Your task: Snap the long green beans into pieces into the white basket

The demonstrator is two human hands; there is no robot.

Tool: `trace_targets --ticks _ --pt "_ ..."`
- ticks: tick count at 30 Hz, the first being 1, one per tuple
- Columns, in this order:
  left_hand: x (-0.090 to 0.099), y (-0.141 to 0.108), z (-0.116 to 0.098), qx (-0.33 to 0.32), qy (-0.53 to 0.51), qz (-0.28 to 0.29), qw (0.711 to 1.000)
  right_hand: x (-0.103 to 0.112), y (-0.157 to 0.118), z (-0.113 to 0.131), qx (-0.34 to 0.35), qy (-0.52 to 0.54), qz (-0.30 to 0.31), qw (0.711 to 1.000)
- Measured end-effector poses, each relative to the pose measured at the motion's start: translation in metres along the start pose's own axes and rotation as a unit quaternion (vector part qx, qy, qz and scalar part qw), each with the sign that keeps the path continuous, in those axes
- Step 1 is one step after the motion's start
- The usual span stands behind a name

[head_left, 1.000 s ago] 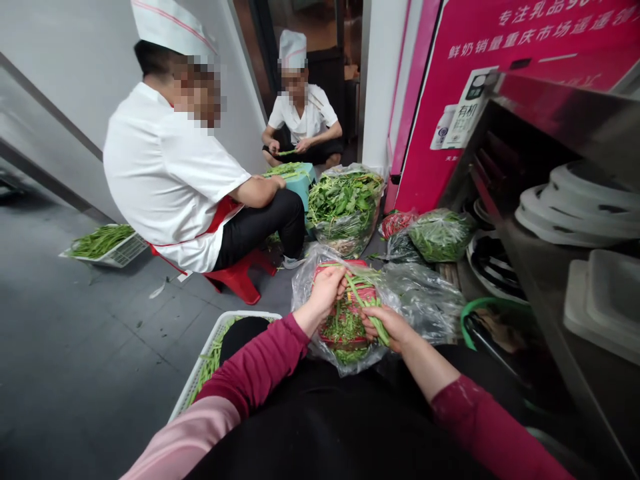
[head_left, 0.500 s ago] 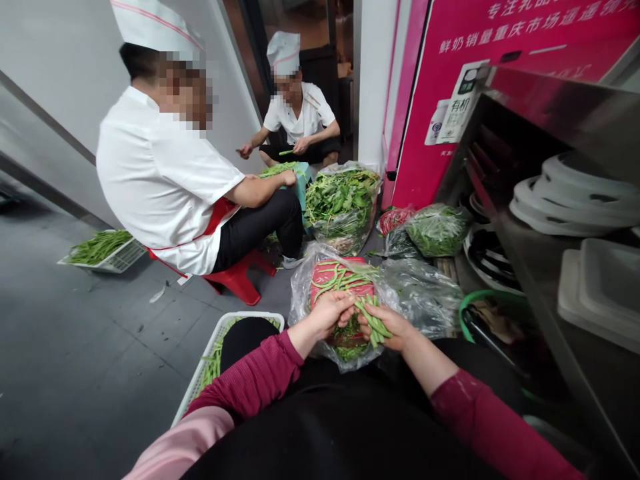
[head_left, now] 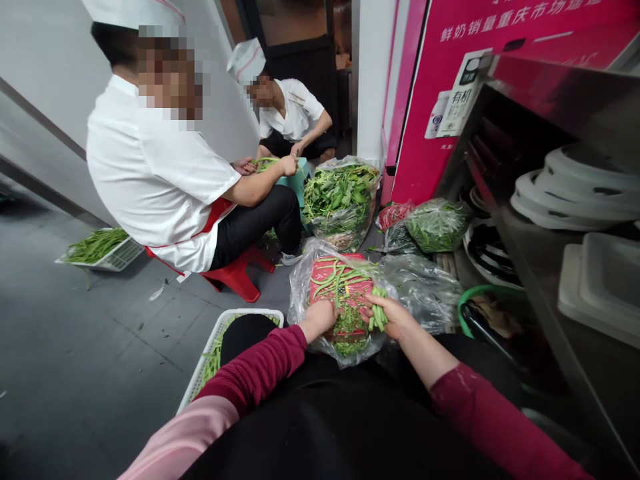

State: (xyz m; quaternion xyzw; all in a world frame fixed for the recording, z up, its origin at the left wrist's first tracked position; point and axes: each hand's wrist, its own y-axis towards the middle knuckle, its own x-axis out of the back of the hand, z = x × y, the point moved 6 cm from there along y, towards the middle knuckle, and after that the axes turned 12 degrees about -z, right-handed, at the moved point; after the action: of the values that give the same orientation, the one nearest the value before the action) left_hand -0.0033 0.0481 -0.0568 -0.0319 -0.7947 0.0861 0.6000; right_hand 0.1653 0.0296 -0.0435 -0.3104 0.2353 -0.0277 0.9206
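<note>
Gripped in the right hand (head_left: pixel 397 319) is a small bundle of green beans (head_left: pixel 379 315), fingers curled around its middle; the left hand (head_left: pixel 320 316) rests closed at the near edge of the clear plastic bag (head_left: pixel 320 267), apparently pinching pods or trimmings, though its fingertips are hidden. Both hands work directly over the bag, which lies open in front of the person's knees and contains a red basket (head_left: pixel 330 280) strewn with loose beans. Such pods appear light, slender and fairly stiff, likely to snap if bent sharply, so a hold around the middle of the bundle seems best; the thin bag looks limp and slippery. Largest among the surroundings is a steel rack (head_left: pixel 560 253) on the right carrying white plates (head_left: pixel 570 193); a pink poster (head_left: pixel 500 40) stands behind it. Two co-workers in white, one on a red stool (head_left: pixel 240 277), sit ahead handling beans. A bag of leafy greens (head_left: pixel 343 197), a smaller bag of greens (head_left: pixel 437 225), a white crate (head_left: pixel 213 357) beside the left knee and a tray of beans (head_left: pixel 97 248) farther left crowd the floor.
</note>
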Motion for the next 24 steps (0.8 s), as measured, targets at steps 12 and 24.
trace_targets --ticks 12,24 --pt "0.029 -0.045 -0.03 -0.097 -0.013 -0.054 0.994 -0.014 0.021 -0.04 -0.082 -0.06 -0.066 0.993" --pt "0.075 -0.047 -0.044 -0.2 -0.27 -0.145 0.931 -0.026 -0.002 -0.015 -0.012 -0.041 0.038 0.998"
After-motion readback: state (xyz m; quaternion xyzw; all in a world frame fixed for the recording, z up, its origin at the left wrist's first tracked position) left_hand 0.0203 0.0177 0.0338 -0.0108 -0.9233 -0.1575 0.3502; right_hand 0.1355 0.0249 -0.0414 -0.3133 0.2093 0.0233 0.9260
